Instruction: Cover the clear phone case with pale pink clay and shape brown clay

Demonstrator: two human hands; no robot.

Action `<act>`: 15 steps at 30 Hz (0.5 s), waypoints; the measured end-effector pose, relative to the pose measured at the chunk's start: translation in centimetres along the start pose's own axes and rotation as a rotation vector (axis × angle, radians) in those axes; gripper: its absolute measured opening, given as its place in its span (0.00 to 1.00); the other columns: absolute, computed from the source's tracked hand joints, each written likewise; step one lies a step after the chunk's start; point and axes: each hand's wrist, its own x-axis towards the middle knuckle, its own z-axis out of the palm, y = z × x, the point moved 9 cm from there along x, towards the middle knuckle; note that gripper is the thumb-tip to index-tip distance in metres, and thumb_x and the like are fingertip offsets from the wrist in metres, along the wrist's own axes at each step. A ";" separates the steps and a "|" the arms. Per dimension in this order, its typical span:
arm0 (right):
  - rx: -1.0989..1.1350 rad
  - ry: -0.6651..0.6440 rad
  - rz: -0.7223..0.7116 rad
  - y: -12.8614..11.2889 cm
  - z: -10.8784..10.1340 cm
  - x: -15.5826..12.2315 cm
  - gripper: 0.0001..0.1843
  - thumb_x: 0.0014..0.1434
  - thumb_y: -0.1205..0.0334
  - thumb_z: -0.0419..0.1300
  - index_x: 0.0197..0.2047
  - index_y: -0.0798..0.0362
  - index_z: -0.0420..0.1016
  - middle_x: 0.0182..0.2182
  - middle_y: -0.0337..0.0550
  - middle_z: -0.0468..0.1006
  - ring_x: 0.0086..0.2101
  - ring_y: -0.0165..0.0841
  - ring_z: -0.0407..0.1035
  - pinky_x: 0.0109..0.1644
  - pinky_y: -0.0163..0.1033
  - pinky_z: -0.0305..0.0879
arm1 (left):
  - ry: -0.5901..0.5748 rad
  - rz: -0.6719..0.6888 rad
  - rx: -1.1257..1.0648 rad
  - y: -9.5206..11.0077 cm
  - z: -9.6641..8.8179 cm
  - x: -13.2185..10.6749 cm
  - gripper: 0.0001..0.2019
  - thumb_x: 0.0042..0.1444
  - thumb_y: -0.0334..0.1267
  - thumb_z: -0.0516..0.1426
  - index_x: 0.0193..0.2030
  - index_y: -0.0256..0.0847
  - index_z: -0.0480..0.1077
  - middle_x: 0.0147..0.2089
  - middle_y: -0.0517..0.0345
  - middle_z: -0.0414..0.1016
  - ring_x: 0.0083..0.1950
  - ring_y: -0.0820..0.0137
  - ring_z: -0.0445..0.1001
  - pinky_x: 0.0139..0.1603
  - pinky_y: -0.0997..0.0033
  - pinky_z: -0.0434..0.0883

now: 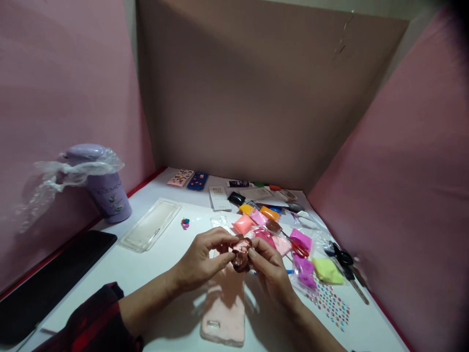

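Observation:
My left hand [205, 259] and my right hand [267, 269] meet over the white table [164, 264], both pinching a small packet of brown clay [241, 250] between fingertips. Directly beneath the hands lies a pink phone case [224, 313], face down. Several small bags of coloured clay lie just beyond: salmon pink [243, 224], orange [269, 213], magenta [300, 238], purple [305, 272] and lime green [327, 271].
A clear phone case [151, 225] and a tiny coloured bead piece [185, 223] lie left of centre. A lilac cup [106, 188] wrapped in plastic stands at far left, by a black pad [47, 283]. Red scissors [298, 248], black scissors [344, 264], a sticker sheet [331, 305] and decorated cases [188, 179] surround the clay.

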 end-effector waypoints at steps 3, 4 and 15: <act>-0.030 -0.016 -0.006 0.3 -0.3 0.2 0.08 0.59 0.59 0.59 0.31 0.54 0.69 0.24 0.38 0.72 0.26 0.29 0.65 0.32 0.35 0.59 | -0.022 0.031 0.059 0.5 0.2 0.1 0.10 0.53 0.30 0.59 0.43 0.34 0.73 0.38 0.50 0.71 0.34 0.70 0.72 0.35 0.67 0.71; -0.041 -0.034 -0.005 0.5 -0.3 0.3 0.08 0.59 0.59 0.59 0.32 0.54 0.69 0.24 0.38 0.72 0.26 0.29 0.65 0.31 0.35 0.60 | -0.028 0.043 0.089 0.7 0.3 0.1 0.09 0.52 0.29 0.59 0.42 0.34 0.73 0.37 0.51 0.71 0.33 0.70 0.71 0.34 0.67 0.71; -0.175 -0.100 -0.070 0.5 0.1 0.5 0.09 0.60 0.57 0.59 0.32 0.53 0.67 0.24 0.37 0.70 0.25 0.29 0.66 0.30 0.35 0.63 | 0.009 0.256 0.408 1.7 1.2 -0.3 0.07 0.48 0.22 0.55 0.32 0.35 0.67 0.31 0.54 0.70 0.30 0.72 0.66 0.30 0.72 0.66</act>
